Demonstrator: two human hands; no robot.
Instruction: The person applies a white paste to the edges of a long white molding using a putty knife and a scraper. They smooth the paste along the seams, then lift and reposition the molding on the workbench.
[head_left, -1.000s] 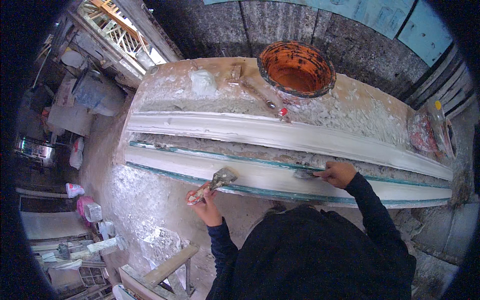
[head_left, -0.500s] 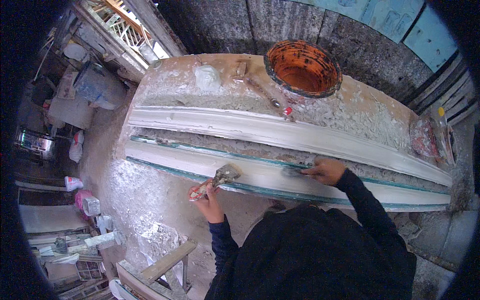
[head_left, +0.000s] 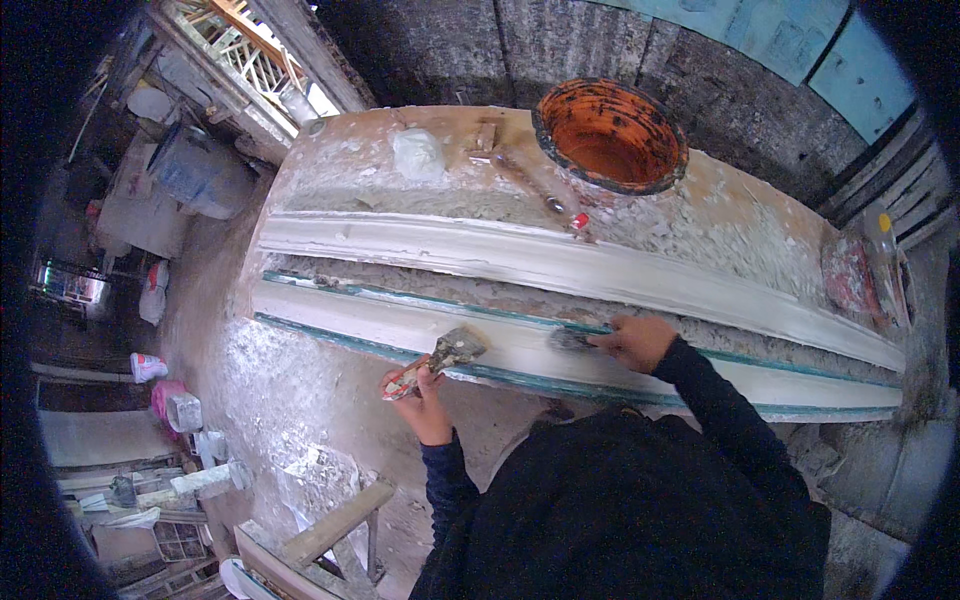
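A long white plaster moulding [head_left: 540, 350] lies along the near edge of a plaster-crusted work table [head_left: 740, 215], with a second white moulding [head_left: 520, 255] behind it. My left hand [head_left: 425, 400] grips a plaster-caked scraper [head_left: 440, 358] by its handle, blade resting at the near moulding's front edge. My right hand [head_left: 635, 340] holds a small grey tool [head_left: 568, 340] pressed flat on the near moulding's top. Both arms wear dark sleeves.
An orange bucket [head_left: 610, 135] stands at the table's back, with a white lump [head_left: 418, 155] and small tools beside it. A red tray [head_left: 850, 275] sits at the right end. Wooden pieces [head_left: 335, 525] and containers [head_left: 185, 410] lie on the floor to the left. A blue bucket [head_left: 195, 170] stands further back.
My right hand has slid left along the near moulding with its tool. My left hand with the scraper has stayed near the same spot.
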